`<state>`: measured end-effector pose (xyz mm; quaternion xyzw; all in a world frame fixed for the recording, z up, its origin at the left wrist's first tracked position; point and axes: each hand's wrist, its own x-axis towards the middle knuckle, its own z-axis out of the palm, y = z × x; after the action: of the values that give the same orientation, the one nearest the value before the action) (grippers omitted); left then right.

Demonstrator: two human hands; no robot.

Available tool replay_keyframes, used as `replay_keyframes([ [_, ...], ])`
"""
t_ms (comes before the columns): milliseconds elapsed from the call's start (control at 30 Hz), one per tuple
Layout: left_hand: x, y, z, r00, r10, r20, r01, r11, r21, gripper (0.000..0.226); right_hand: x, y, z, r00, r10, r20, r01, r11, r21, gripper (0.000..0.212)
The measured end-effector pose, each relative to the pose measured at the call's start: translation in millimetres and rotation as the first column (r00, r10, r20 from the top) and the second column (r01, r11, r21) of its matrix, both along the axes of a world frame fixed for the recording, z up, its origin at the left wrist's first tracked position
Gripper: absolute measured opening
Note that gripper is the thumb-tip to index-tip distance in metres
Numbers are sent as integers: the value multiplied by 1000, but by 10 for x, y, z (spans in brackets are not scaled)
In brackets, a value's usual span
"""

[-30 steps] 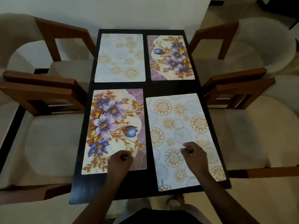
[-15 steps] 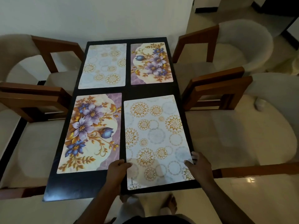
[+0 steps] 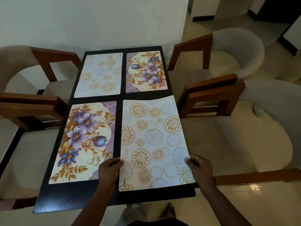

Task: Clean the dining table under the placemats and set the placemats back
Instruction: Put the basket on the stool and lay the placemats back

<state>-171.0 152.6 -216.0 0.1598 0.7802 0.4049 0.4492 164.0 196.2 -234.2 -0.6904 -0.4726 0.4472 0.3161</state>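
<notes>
Your left grip [image 3: 109,170] pinches the circle mat's [image 3: 153,141] left edge and your right grip [image 3: 200,168] pinches its right edge, both toward its close end. Just left of it lies a floral mat [image 3: 83,141]. Another pale mat [image 3: 99,75] and another flowered mat [image 3: 146,72] sit at the far end. Chairs [image 3: 228,136] crowd both sides. The circle mat sits skewed on the bench's [image 3: 73,198] near right, pale with gold and grey roundels, overhanging the right edge.

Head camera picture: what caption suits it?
Left hand and right hand grip the circle-patterned placemat by its side edges at the near end of the dark table.
</notes>
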Motion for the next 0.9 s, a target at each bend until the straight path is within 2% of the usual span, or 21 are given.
replay_keyframes([
  [67, -45, 139, -25, 1000, 20, -4, -20, 1000, 19, 14, -46, 87, -14, 1000, -5, 8, 5, 1000, -11, 9],
  [200, -155, 418, -116, 998, 53, 18, -52, 998, -44, 14, -180, 324, -86, 1000, -29, 10, 30, 997, -69, 15],
  [300, -264, 562, -266, 999, 45, 10, -44, 994, -97, 15, -255, 478, -205, 996, -30, 85, 42, 988, -147, 24],
  [400, -314, 631, -360, 1000, 22, 4, -21, 992, -120, 14, -291, 540, -280, 992, -45, 120, 68, 978, -196, 24],
  [500, -351, 636, -425, 1000, 0, -15, -2, 990, -138, 10, -312, 557, -316, 987, -80, 139, 107, 974, -200, 17],
  [633, -378, 648, -428, 1000, -18, -15, 16, 990, -141, 7, -334, 585, -344, 979, -124, 162, 154, 970, -190, 18],
  [900, -373, 609, -470, 998, -15, -54, 8, 992, -127, 15, -352, 613, -372, 980, -156, 127, 178, 965, -192, 17],
])
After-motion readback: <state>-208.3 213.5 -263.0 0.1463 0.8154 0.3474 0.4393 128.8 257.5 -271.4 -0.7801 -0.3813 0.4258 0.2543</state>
